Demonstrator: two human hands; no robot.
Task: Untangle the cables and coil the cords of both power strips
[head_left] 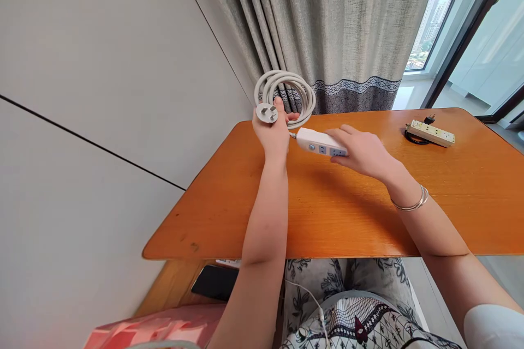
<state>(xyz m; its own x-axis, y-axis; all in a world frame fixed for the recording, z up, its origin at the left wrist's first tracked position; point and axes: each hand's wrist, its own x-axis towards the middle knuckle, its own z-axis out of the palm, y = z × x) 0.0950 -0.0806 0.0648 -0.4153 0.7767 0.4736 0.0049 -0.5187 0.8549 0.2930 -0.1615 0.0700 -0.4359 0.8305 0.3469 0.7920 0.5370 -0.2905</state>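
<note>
My left hand [273, 125] is closed around a coiled white cable [305, 95], held up above the far left part of the table. The cable's round plug [267, 113] rests against that hand, its prongs facing me. From the coil, the cable runs into a white power strip [315, 140] with a button and sockets along its side. My right hand [360, 150] grips the strip's right end from above, the fingers covering part of it. Both hands are over the brown wooden table [335, 212].
A second, cream-coloured power strip [432, 133] with a black cord [416, 139] lies at the table's far right. Behind the table hangs a grey curtain [344, 27]; a white wall [102, 65] borders the left. A dark phone [215, 282] lies below the table's front edge.
</note>
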